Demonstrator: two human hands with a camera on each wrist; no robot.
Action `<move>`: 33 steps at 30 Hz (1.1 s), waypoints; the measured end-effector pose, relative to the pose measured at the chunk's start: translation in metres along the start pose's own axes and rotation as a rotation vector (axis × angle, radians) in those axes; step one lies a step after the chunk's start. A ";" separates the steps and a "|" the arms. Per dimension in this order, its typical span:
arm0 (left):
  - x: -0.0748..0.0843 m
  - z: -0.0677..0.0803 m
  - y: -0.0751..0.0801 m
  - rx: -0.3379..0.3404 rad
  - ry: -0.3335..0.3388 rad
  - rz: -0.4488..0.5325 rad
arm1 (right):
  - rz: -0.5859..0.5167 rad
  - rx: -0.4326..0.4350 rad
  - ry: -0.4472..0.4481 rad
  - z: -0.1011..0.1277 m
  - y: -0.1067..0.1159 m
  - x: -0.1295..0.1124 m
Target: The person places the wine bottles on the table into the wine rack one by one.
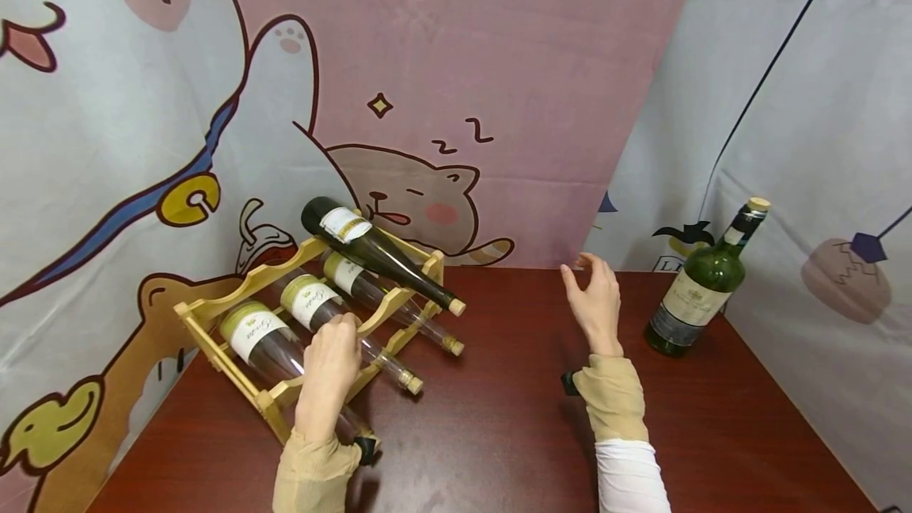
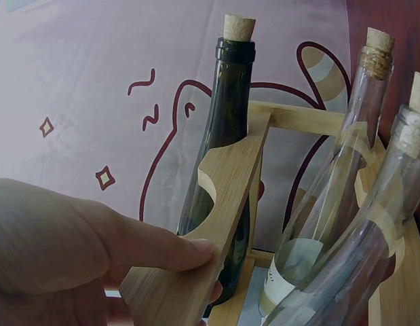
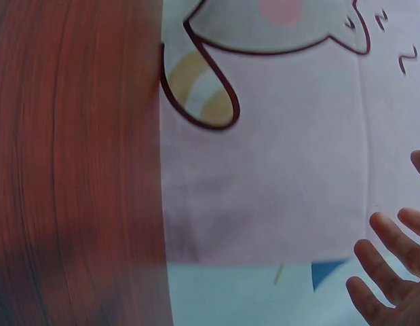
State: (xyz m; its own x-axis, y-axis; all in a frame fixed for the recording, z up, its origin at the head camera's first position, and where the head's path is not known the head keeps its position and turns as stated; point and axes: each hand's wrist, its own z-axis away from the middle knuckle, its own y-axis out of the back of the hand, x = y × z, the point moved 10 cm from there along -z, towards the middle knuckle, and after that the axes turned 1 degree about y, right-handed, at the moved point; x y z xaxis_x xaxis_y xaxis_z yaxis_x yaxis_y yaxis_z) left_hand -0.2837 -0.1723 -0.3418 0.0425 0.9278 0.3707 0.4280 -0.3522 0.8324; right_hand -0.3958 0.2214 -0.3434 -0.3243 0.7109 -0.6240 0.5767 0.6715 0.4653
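Note:
My left hand (image 1: 333,359) grips the upper front rail of a wooden wine rack (image 1: 208,309) on the left of the table. In the left wrist view, the thumb lies on top of that notched rail (image 2: 237,173). A dark, corked wine bottle (image 1: 385,256) rests across the rack's upper tier, its neck pointing forward. Beneath it lie three clear, corked bottles with white labels, the middle one (image 1: 309,303) partly behind my left hand. My right hand (image 1: 597,299) hovers with spread fingers, holding nothing, between the rack and an upright green wine bottle (image 1: 698,291).
The reddish-brown wooden table (image 1: 492,410) meets a cartoon-printed cloth (image 1: 541,101) at its back edge. More cloth hangs at the right, close behind the green bottle. Necks of the racked bottles jut out past the front rail.

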 end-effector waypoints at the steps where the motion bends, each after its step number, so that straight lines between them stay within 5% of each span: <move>1: 0.000 0.000 0.000 -0.001 0.000 -0.001 | 0.001 0.017 -0.011 -0.001 0.005 0.004; 14: -0.001 0.000 0.000 0.000 -0.001 0.017 | 0.004 0.256 -0.011 -0.015 0.083 0.028; 33: -0.001 0.000 -0.001 -0.014 0.008 0.000 | 0.103 0.557 -0.144 -0.033 0.182 0.063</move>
State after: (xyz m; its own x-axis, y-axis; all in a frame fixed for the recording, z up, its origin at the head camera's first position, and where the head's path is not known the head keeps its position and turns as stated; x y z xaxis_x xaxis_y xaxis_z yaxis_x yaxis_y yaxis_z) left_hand -0.2847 -0.1730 -0.3428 0.0353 0.9270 0.3735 0.4153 -0.3535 0.8382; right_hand -0.3362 0.3955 -0.2770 -0.1626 0.7051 -0.6902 0.9198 0.3615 0.1526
